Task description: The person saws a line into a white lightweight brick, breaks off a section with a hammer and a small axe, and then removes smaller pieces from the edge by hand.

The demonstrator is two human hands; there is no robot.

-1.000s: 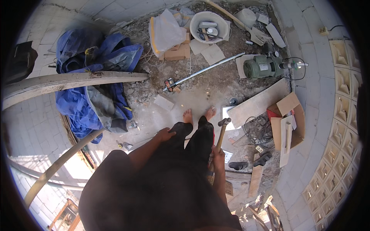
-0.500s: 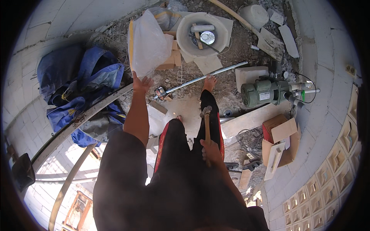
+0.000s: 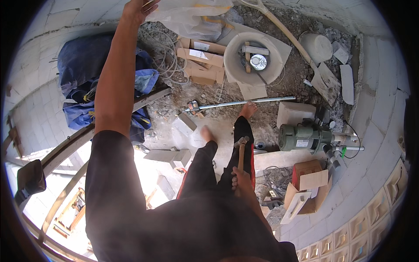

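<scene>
My left hand [image 3: 138,10] is stretched far out at the top edge, beside a crumpled clear plastic bag [image 3: 187,19]. Its visible fingers look apart, though the upper edge cuts some off; the bag's near edge meets the hand. Low in front of my body, my right hand [image 3: 242,181] is wrapped round the wooden handle of a hammer [image 3: 242,150], its metal head pointing up and away. Beyond my feet, an opened cardboard box [image 3: 201,61] lies next to a pale round tub [image 3: 229,65] with a few objects inside.
A metal pipe [image 3: 248,102] crosses the ground by my right foot. Blue tarpaulin [image 3: 83,65] is heaped at left beside a long beam [image 3: 148,98]. A shovel [image 3: 327,83] lies at far right, with a green motor pump [image 3: 301,136] and another carton [image 3: 310,179] nearer.
My left arm has reached farther away. The plastic bag has shifted away too, uncovering the cardboard box. The whole view has shifted; my right hand still grips the hammer.
</scene>
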